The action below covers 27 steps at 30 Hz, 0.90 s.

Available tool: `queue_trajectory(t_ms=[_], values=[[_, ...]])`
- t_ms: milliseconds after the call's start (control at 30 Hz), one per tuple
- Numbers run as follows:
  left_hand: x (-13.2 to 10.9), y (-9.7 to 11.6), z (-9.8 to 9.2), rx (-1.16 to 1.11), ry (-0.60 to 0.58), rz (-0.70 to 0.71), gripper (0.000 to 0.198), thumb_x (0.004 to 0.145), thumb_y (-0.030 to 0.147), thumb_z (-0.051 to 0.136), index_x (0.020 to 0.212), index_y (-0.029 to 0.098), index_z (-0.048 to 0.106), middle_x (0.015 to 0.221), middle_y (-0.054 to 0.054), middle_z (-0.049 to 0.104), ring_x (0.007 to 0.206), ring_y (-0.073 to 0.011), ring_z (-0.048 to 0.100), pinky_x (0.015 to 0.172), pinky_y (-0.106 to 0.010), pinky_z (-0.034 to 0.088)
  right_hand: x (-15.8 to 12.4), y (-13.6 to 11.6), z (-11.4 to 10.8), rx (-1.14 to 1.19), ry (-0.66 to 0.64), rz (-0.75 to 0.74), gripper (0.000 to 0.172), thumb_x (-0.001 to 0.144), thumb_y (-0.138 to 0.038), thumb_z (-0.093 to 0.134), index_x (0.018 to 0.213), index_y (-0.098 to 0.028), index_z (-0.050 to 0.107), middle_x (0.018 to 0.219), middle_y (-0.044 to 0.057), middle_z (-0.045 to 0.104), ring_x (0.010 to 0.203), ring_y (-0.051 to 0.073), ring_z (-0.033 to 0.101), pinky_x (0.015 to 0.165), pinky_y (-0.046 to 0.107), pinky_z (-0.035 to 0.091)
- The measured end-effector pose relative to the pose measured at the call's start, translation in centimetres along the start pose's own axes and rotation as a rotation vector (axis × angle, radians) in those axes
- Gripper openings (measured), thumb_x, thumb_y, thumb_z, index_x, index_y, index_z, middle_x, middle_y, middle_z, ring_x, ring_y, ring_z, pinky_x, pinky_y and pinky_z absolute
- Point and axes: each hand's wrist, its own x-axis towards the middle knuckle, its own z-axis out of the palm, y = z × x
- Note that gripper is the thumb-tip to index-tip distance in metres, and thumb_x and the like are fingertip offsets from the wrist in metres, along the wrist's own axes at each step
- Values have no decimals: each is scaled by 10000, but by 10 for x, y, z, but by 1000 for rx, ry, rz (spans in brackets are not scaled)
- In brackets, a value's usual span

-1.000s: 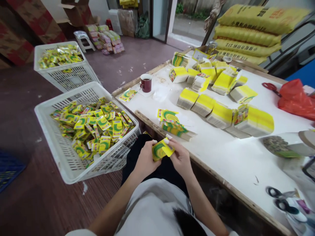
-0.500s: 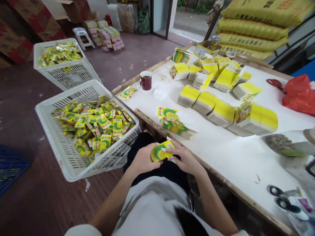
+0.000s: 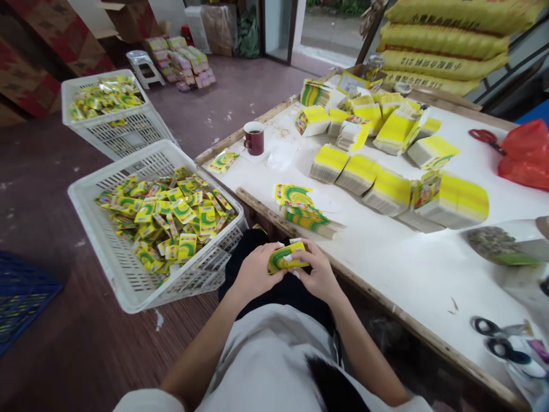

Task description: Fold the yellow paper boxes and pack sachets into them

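Note:
Above my lap, a small yellow and green carton (image 3: 282, 258) is held between both hands. My left hand (image 3: 257, 269) is closed around its left end. At the right end, the fingers of my right hand (image 3: 317, 270) pinch the carton near its end flap. Just beyond, flat printed cartons (image 3: 311, 220) lie fanned in an overlapping pile by the table's edge. To the left, a white plastic crate (image 3: 141, 297) holds many small cartons of the same yellow and green print.
A second white crate (image 3: 115, 134) stands behind the first. On the white table (image 3: 386, 274) are a dark red mug (image 3: 254, 140), several stacks of flat cartons (image 3: 358, 174), a red plastic bag (image 3: 525, 154), red scissors (image 3: 484, 136) and black-handled scissors (image 3: 500, 346). Yellow sacks (image 3: 446, 40) are piled behind.
Both hands have shifted slightly up and right with the carton, which now lies more level. My right fingers have moved at its end. The surrounding view has shifted a little.

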Motion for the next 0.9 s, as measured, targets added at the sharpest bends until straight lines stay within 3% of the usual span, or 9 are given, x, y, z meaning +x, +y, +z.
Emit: queue_trajectory(t_ms=[133, 267, 400, 567, 667, 733, 767, 833, 900], values=[[-1, 10, 5, 212, 43, -33, 679, 714, 406, 801, 1300, 193, 533, 1239, -141, 650, 1144, -356, 562, 946, -510, 409, -2, 2, -4, 156, -30, 9, 277, 832, -165, 672, 1079, -290, 683, 1077, 63, 613, 1009, 216, 631, 864, 371, 550], [-1, 14, 8, 293, 67, -70, 559, 736, 285, 743, 1250, 164, 561, 1188, -160, 675, 1119, -367, 573, 964, -534, 364, -1, 0, -9, 128, -140, 18, 388, 873, -240, 653, 1254, -309, 634, 1269, 107, 550, 1166, 255, 590, 971, 422, 524], [2, 13, 2, 148, -56, -79, 528, 671, 225, 721, 1175, 172, 573, 1114, -138, 703, 1030, -357, 634, 920, -507, 417, 1, 6, -12, 145, -183, -9, 493, 875, -325, 682, 1353, -302, 560, 1445, 138, 453, 1369, 297, 456, 1091, 465, 439], [1, 15, -4, 30, -115, -141, 409, 680, 232, 697, 1071, 192, 584, 1028, -118, 715, 921, -325, 679, 783, -409, 480, 2, 8, -3, 128, -172, -32, 451, 920, -301, 613, 1363, -278, 528, 1422, 148, 481, 1383, 290, 439, 1122, 487, 411], [-4, 11, -6, -113, -126, -191, 443, 675, 237, 728, 1093, 202, 589, 988, -72, 719, 884, -272, 678, 772, -368, 489, 6, 4, -6, 99, -174, -51, 595, 889, -343, 659, 1437, -267, 440, 1423, 153, 505, 1337, 290, 492, 1097, 480, 449], [-6, 1, -11, -346, -4, -246, 495, 662, 294, 778, 1108, 207, 583, 972, -42, 713, 864, -230, 669, 777, -338, 502, 15, 3, -19, 72, -88, -31, 650, 857, -394, 698, 1436, -263, 433, 1337, 138, 586, 1166, 265, 616, 1006, 452, 526], [-6, -6, -14, -468, 123, -292, 506, 656, 336, 798, 1095, 204, 585, 956, -34, 706, 853, -214, 663, 779, -326, 508, 22, 4, -27, 31, 1, -9, 608, 857, -406, 694, 1402, -257, 469, 1262, 122, 634, 1057, 245, 658, 951, 439, 555], [-3, -24, -24, -687, 485, -407, 492, 662, 421, 808, 1044, 201, 589, 954, -34, 691, 869, -196, 654, 798, -313, 519, 40, 10, -44, -110, 215, 33, 435, 880, -383, 649, 1282, -238, 568, 1129, 93, 688, 933, 224, 675, 885, 430, 572], [2, -43, -36, -859, 811, -496, 455, 691, 465, 790, 1005, 207, 585, 1017, -49, 683, 973, -198, 647, 868, -319, 518, 60, 19, -56, -291, 342, 58, 325, 875, -328, 625, 1177, -208, 631, 1078, 98, 693, 946, 244, 659, 874, 444, 559]])
